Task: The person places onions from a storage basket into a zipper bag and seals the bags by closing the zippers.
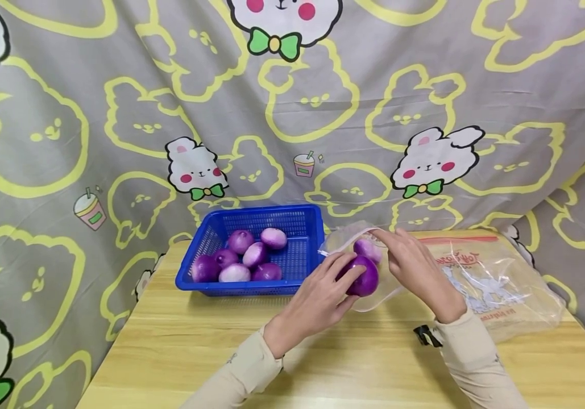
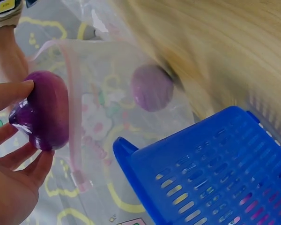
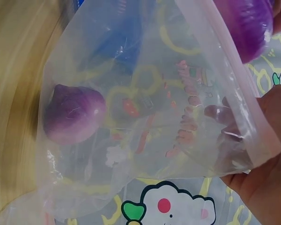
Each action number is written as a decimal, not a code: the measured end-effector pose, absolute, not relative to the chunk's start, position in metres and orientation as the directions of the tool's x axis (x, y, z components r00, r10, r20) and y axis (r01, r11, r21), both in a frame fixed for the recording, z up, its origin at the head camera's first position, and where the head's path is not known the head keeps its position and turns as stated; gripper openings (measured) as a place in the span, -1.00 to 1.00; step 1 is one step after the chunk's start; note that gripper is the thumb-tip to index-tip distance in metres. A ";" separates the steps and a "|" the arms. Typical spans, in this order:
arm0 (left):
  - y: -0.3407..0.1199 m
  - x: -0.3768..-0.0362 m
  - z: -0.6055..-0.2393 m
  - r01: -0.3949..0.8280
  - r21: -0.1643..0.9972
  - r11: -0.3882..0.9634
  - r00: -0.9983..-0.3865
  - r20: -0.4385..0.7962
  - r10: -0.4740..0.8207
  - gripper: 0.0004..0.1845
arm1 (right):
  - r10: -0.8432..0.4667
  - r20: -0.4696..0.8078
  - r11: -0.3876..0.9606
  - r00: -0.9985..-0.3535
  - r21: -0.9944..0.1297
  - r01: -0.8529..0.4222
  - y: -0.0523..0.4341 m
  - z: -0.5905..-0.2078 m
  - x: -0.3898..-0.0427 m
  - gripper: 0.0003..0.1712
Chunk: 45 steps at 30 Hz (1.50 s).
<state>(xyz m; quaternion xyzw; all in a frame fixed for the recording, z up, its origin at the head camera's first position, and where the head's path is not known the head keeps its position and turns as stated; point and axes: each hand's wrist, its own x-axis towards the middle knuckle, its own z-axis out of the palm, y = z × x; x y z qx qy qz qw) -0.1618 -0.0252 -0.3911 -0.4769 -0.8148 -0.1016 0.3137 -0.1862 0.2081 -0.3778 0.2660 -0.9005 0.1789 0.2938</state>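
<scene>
My left hand (image 1: 315, 295) grips a glossy purple onion (image 2: 49, 110) at the mouth of a clear zip bag (image 3: 145, 168), fingers and thumb spread around its sides. The bag stands with its mouth up, the pinkish zip strip running along the rim. On the other side of the mouth, my right hand (image 1: 420, 267) holds the rim, its fingers showing through the plastic inside the bag in the right wrist view. A second purple onion (image 3: 75, 115) lies at the bottom of the bag.
Left of the bag stands a blue perforated basket (image 1: 251, 291) with several purple and whitish onions (image 1: 241, 241). Another clear printed bag (image 1: 502, 284) with a red top strip lies flat at the right of the wooden table (image 1: 179, 346). A patterned curtain (image 1: 323, 119) hangs behind.
</scene>
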 end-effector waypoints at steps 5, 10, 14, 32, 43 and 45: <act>-0.026 -0.162 -0.396 0.845 -0.123 0.520 -0.357 0.594 0.721 -0.40 | -0.377 0.628 0.792 -0.681 -0.163 -0.588 0.208 -0.377 -0.187 -0.37; -0.027 -0.160 -0.398 0.837 -0.145 0.528 -0.369 0.564 0.739 -0.36 | -0.368 0.634 0.793 -0.680 -0.168 -0.586 0.207 -0.376 -0.186 -0.39; -0.029 -0.158 -0.400 0.840 -0.132 0.527 -0.392 0.524 0.756 -0.35 | -0.367 0.641 0.790 -0.675 -0.169 -0.590 0.207 -0.374 -0.186 -0.39; -0.035 -0.152 -0.401 0.834 -0.150 0.531 -0.413 0.469 0.780 -0.33 | -0.356 0.610 0.789 -0.708 -0.210 -0.578 0.209 -0.375 -0.186 -0.40; -0.045 -0.144 -0.399 0.833 -0.207 0.513 -0.337 0.544 0.768 -0.58 | -0.363 0.618 0.788 -0.697 -0.196 -0.584 0.209 -0.374 -0.186 -0.40; -0.046 -0.142 -0.398 0.833 -0.208 0.513 -0.330 0.557 0.762 -0.61 | -0.366 0.618 0.788 -0.696 -0.193 -0.585 0.209 -0.375 -0.186 -0.40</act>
